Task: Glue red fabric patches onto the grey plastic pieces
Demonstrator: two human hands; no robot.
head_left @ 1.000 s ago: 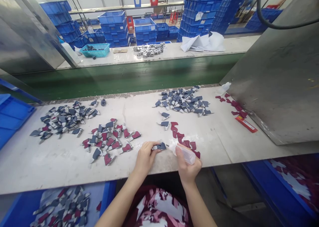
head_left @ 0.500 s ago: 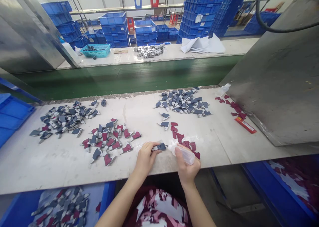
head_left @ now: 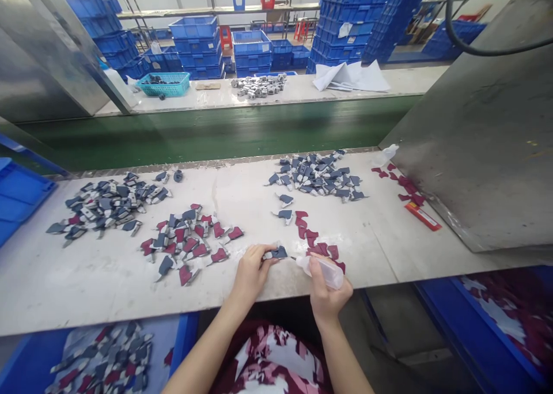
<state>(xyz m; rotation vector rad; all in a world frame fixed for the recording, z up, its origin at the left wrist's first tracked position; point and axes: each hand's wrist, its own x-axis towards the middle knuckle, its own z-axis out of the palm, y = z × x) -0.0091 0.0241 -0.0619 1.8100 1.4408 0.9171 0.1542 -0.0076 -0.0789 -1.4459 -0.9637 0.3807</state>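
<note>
- Clothing (head_left: 276,362) printed in maroon, pink and white covers the person's torso at the near side of a long whitish worktable (head_left: 246,198).
- Below the table edge at left, a blue plastic bin (head_left: 184,339) carries grey and maroon parts; at right, a second blue plastic bin (head_left: 449,313) carries maroon pieces.
- The right hand (head_left: 329,296) grasps a translucent plastic squeeze bottle (head_left: 329,273), its thin dark tip pointing left.
- The left hand (head_left: 250,270) pinches a small slate-blue and light-grey part (head_left: 279,252) just above or on the tabletop, its free end near the bottle tip, a slight gap between them.
- Beside and beyond the bottle runs a trail of flat, curved maroon pieces (head_left: 311,238); to the left of the left hand spreads a cluster of maroon, slate and grey parts (head_left: 190,245).
- Farther across, slate-and-grey parts form a left heap (head_left: 123,201) and a central heap (head_left: 317,176), with a flat red-orange packet (head_left: 422,216) at right.
- Past a green strip (head_left: 259,132), a pale ledge holds a turquoise plastic basket (head_left: 175,90), a light-grey pile of parts (head_left: 259,87) and crumpled white sheets (head_left: 352,78).
- Blue plastic crates (head_left: 345,28) stand stacked behind.
</note>
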